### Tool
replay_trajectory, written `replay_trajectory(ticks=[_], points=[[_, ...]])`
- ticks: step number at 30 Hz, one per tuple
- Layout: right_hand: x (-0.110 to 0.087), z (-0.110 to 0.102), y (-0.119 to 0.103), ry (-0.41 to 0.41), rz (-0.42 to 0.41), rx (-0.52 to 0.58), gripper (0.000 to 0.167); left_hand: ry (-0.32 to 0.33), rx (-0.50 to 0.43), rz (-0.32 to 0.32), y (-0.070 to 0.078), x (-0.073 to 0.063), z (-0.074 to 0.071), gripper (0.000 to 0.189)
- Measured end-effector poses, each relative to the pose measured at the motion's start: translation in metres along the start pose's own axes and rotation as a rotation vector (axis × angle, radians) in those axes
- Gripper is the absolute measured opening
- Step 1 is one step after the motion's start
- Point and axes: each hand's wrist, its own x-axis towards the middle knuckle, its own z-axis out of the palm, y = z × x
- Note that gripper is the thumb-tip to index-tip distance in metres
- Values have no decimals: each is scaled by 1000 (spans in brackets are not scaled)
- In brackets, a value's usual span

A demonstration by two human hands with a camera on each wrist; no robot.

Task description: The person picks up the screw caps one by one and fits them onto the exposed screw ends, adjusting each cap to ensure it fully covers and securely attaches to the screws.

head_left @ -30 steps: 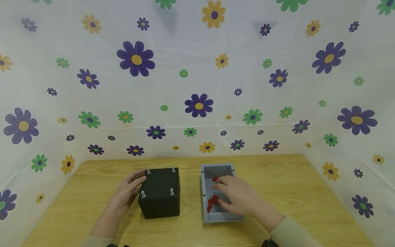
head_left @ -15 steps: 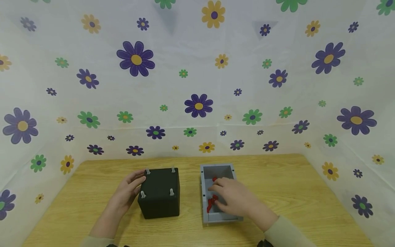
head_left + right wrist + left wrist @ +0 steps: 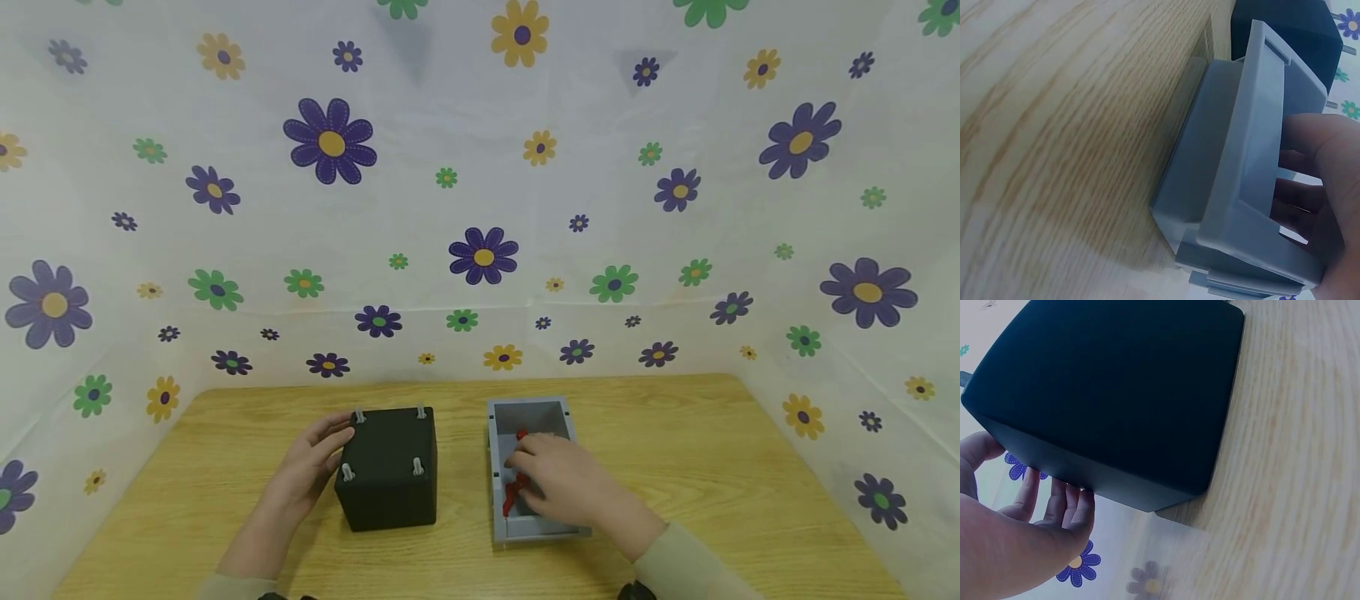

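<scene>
My left hand (image 3: 302,471) touches the side of the black box (image 3: 390,454), fingers bent a little, with gaps between some of them. My right hand (image 3: 566,479) reaches down into the gray bin (image 3: 540,527), right by the red bits (image 3: 510,498); another red piece (image 3: 522,434) lies farther back in there. I cannot tell if my right fingers pinch anything, because the tips are hidden. A bit could slip away, since it looks small. Two might come up together because they lie so close. If my left hand pushes too hard, the box could slide on the table (image 3: 690,425).
</scene>
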Motion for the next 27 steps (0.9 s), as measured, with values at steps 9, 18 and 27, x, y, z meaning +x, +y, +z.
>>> replay_trajectory(ticks=[9, 18, 27], points=[[3, 2, -1, -19, -3, -50, 22, 1, -4, 3, -1, 1, -1, 45], [8, 5, -5, -40, 14, -99, 20, -4, -3, -1, -2, 1, -1, 42], [12, 3, -12, -90, 48, -139, 19, 3, -16, 8, -3, 1, -2, 34]])
